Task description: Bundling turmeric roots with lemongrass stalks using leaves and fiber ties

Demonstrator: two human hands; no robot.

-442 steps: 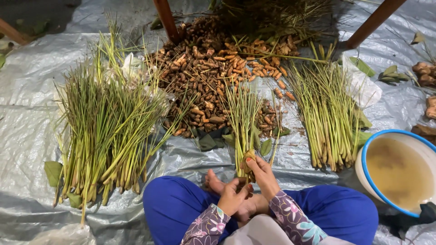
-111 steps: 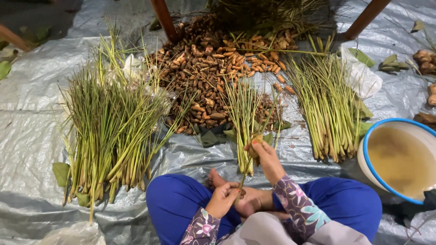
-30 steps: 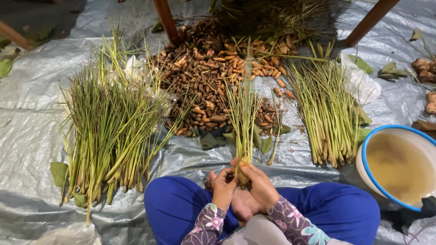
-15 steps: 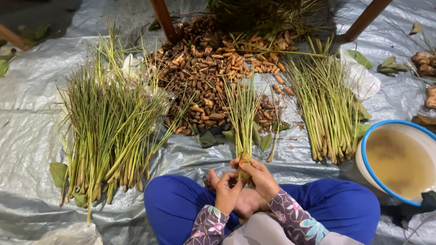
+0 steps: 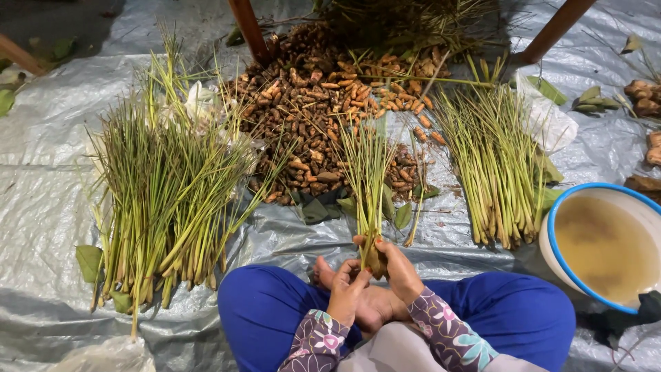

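I sit cross-legged in blue trousers on a grey plastic sheet. Both hands grip the root end of a small bundle of green lemongrass stalks that points away from me. My left hand closes on the base from the left, my right hand from the right. A large pile of lemongrass lies to my left and another pile of lemongrass lies to my right. A heap of brown turmeric roots spreads beyond the bundle.
A white basin with a blue rim holds murky water at the right. Two wooden legs rise at the far edge. Loose green leaves and ginger pieces lie around the sheet.
My hands stay on the bundle's base; over the last second the fingers have shifted slightly around it. Earlier my left hand was off the bundle, lower by my lap.
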